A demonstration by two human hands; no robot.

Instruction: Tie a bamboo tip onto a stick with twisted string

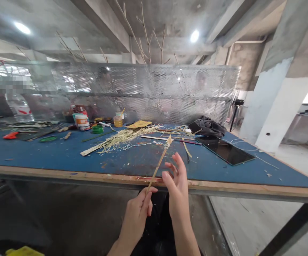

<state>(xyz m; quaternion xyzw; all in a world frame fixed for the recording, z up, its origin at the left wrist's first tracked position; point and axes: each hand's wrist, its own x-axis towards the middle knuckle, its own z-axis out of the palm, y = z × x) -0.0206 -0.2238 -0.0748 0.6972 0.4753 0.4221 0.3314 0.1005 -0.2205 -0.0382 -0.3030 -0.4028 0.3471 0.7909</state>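
On near side of table, left hand pinches stick by low end, leaving pale tip free, angled up and away. Right hand just beside stick, fingers loosely spread, gripping nothing; perhaps near so as to steady or turn it. Beyond left hand, shavings and string, probably set back for working room. Right of right hand, tablet flat, out of stick's way.

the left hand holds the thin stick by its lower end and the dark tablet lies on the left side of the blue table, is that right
Not quite: the dark tablet lies on the right side of the blue table, as the head view shows. The left hand does hold the thin stick by its lower end.
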